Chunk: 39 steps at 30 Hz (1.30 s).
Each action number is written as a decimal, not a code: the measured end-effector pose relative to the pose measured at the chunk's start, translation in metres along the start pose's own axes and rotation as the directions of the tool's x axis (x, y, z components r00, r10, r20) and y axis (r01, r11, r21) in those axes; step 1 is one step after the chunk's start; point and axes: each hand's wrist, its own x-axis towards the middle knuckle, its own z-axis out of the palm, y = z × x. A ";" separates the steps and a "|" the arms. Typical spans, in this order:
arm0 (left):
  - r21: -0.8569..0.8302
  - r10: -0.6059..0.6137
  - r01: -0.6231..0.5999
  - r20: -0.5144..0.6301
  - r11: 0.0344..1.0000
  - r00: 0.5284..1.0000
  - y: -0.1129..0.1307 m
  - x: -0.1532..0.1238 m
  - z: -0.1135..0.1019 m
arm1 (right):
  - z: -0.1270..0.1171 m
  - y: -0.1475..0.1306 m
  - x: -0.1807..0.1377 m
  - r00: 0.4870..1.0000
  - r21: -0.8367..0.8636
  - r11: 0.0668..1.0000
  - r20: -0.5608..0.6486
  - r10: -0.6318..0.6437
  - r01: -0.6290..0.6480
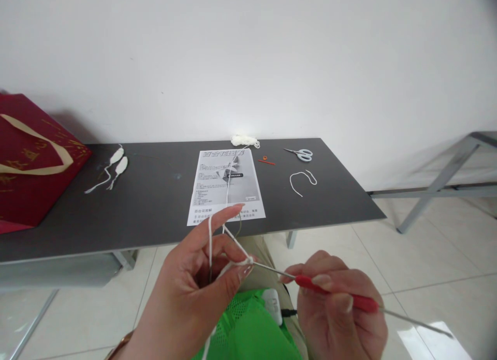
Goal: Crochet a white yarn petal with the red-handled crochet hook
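My left hand (pixel 212 277) pinches a small piece of white crochet work between thumb and finger, its index finger raised. White yarn (pixel 210 241) loops over that index finger and runs down to the pinch. In my right hand (pixel 341 303) lies a crochet hook (pixel 336 293) with a red grip and a thin metal shaft at each end. The shaft's left tip meets the white work at my left fingertips; its exact hold on the loop is too small to make out. From the left hand a yarn strand stretches over the printed sheet to a white yarn skein (pixel 244 140).
On the dark table (pixel 155 204) lie a printed pattern sheet (pixel 202 194), scissors (pixel 302 154), an orange needle (pixel 266 162), a loose yarn piece (pixel 293 186) and two white crocheted petals (pixel 121 165) with tails. A red gift bag (pixel 23 194) stands left. A wall (pixel 248 65) backs the table.
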 end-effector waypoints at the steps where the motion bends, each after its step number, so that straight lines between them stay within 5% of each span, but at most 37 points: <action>1: 0.015 0.002 -0.002 0.000 1.000 1.000 0.000 0.000 0.000 | 0.000 0.000 -0.001 0.999 -0.029 0.999 0.015 -0.028 0.029; 7: 0.020 0.004 -0.004 0.016 1.000 1.000 -0.002 0.002 -0.003 | 0.000 0.000 -0.009 0.988 -0.088 0.984 0.050 -0.149 0.153; 11: -0.041 -0.092 0.097 0.111 0.994 0.989 -0.001 0.006 -0.006 | -0.002 0.004 -0.006 0.998 0.037 0.998 -0.012 0.054 -0.054; 16: -0.070 -0.188 0.204 0.187 0.976 0.964 0.001 0.009 -0.009 | -0.007 0.011 0.003 0.949 0.228 0.923 0.026 0.313 -0.311; 39: 0.040 -0.070 0.065 0.138 0.997 0.988 -0.002 0.003 -0.004 | -0.006 -0.007 0.003 0.998 -0.045 0.997 0.003 0.064 -0.064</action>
